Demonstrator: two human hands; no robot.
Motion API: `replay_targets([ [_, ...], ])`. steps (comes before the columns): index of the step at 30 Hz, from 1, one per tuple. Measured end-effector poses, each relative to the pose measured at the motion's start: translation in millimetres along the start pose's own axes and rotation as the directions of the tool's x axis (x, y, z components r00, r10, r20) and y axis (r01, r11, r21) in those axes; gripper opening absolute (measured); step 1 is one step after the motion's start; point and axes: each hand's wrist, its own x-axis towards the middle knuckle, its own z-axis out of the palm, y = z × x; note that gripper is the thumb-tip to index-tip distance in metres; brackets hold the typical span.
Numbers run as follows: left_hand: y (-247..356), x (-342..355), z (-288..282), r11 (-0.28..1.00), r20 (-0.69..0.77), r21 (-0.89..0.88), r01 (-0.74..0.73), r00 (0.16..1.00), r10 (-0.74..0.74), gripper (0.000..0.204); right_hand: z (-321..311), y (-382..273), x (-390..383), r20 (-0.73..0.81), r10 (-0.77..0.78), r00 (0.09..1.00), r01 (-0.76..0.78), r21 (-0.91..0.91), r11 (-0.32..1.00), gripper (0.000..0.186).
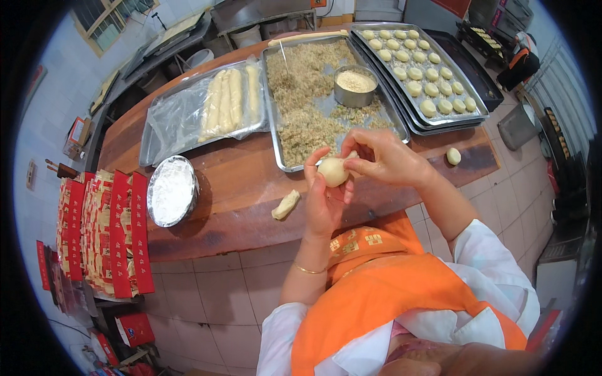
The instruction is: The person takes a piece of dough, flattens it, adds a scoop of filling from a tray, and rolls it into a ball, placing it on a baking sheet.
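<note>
A round, pale ball of dough rests in the cupped fingers of my left hand, over the table's near edge. My right hand pinches a small tip of dough at the top of the ball. On the wood to the left lies a loose, elongated piece of dough. A single shaped dough ball sits by the table's right corner. Just beyond my hands is a metal tray of crumbly filling, with a round metal tin of pale grains standing in it.
Dough ropes lie on a plastic-lined tray at left. A bowl of white flour stands near stacked red packaging. Stacked trays hold rows of dough balls at right. Another person is in the far right background.
</note>
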Motion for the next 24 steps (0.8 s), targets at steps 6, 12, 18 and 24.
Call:
replay_targets([
  [6,9,-4,-18,0.963,0.024,0.269,0.001,1.000,-0.007,0.050,-10,-17,5,0.114,-0.111,0.987,0.118,-0.054,0.992,0.011],
  [12,8,1,4,0.993,-0.137,0.009,0.114,0.984,-0.112,0.047,-6,-12,9,0.170,-0.168,0.971,0.187,-0.102,0.977,0.010],
  [18,7,-4,-13,0.994,0.015,0.043,0.103,0.995,-0.103,0.051,-8,-15,11,0.185,-0.193,0.964,0.213,-0.099,0.972,0.012],
  [24,0,6,6,0.987,-0.197,0.145,0.076,0.979,-0.046,0.047,-2,-10,8,0.181,-0.265,0.947,0.293,-0.145,0.945,0.012],
])
